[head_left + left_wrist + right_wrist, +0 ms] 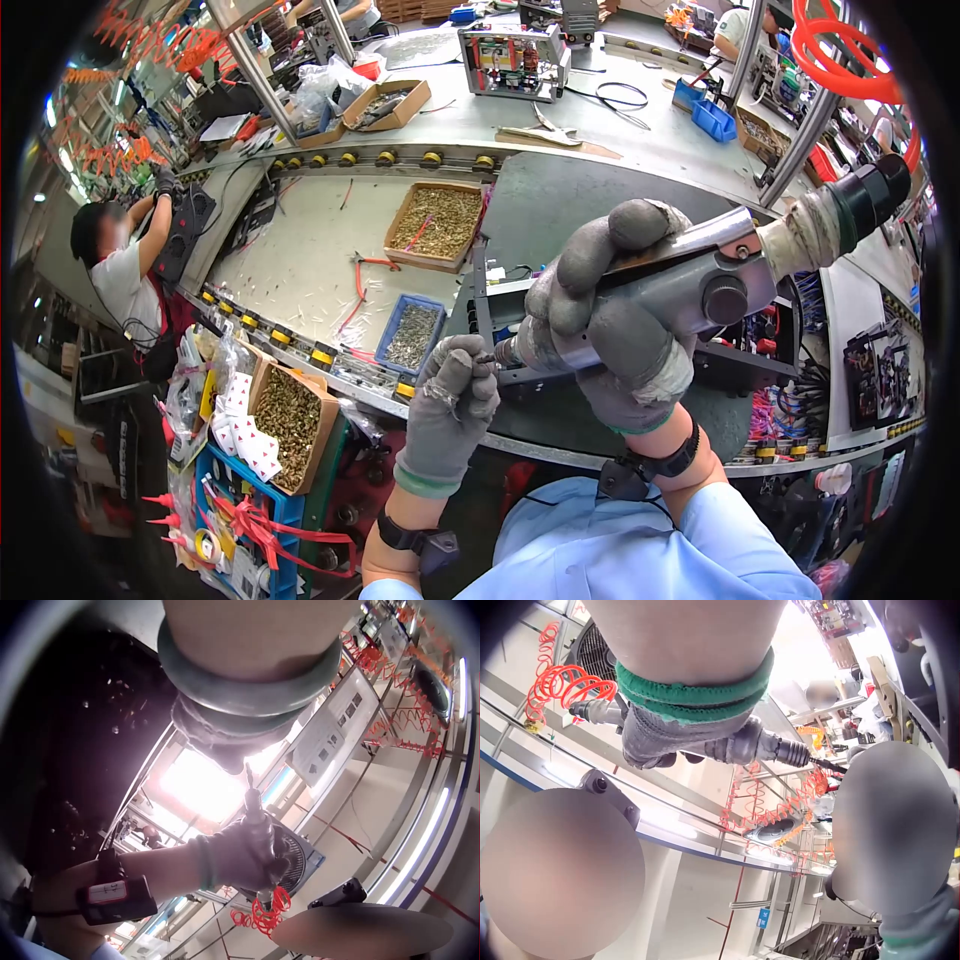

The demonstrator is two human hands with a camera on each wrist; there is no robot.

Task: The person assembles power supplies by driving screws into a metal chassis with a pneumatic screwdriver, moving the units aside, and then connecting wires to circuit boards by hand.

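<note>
My gloved right hand grips a grey air screwdriver with its fingers wrapped round the body. Tape covers part of the tool, which lies nearly level and points left. At its nose, my gloved left hand has thumb and fingertips pinched together at the end of the bit; anything small between those fingertips is hidden. The right wrist view shows the tool's ribbed nose and dark bit beyond the right hand. Below both hands a black metal chassis with wiring inside sits on the dark work surface.
A blue tray of small screws and red-handled pliers lie left of the chassis. Behind is a carton of brass-coloured parts, with another carton at lower left. Roller rails edge the bench. Another person works at far left.
</note>
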